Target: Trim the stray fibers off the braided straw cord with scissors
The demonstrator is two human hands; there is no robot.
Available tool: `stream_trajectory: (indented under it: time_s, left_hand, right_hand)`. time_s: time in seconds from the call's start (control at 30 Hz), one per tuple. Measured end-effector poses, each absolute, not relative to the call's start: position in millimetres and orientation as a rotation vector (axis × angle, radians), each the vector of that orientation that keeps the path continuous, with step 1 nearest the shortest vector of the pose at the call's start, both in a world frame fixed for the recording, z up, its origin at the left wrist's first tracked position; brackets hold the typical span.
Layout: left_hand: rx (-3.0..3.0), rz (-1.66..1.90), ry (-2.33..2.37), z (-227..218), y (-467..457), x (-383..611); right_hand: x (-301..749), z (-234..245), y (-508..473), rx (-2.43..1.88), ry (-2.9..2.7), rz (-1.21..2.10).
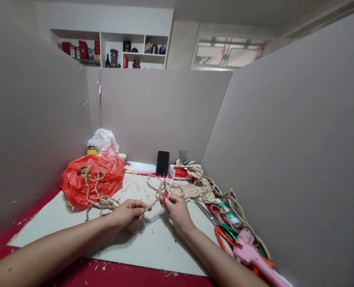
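Note:
My left hand (132, 213) is closed in a pinch on a braided straw rope (153, 204). The rope runs from its fingertips toward my right hand (177, 211). That hand is closed around the red handles of small scissors (165, 195), whose thin blades point up and away from me. Whether my right fingers also touch the rope I cannot tell. Beyond the hands, rope loops and flat coils (189, 190) lie on the white board (141, 247). More rope (97, 201) trails to the left out of a red plastic bag (105, 169).
At the right lie large shears (221, 227), a pink glue gun (251, 251) and a white-and-green tube (229, 213). A black phone (162, 162) leans at the back by a red box (178, 172). Grey partitions (153, 107) enclose three sides. Straw scraps dot the board and red cloth.

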State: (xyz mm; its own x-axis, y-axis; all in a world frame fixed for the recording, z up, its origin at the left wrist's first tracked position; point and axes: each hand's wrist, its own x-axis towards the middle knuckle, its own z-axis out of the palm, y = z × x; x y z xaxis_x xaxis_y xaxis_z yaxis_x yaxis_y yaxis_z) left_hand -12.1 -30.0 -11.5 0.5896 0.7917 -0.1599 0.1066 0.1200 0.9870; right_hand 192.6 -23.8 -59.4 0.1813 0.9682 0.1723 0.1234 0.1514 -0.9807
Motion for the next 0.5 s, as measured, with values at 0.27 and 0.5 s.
stream_trajectory:
  time_s: [0.27,0.5]
  left_hand:
    - [1.195,0.656,0.724,-11,-19,-9]
    - [1.135,0.708,0.657,-19,-7,-11]
  right_hand:
    - [198,-30,-8,-1.319,-1.239,0.88]
    - [181,-38,6,-1.322,-1.147,0.802]
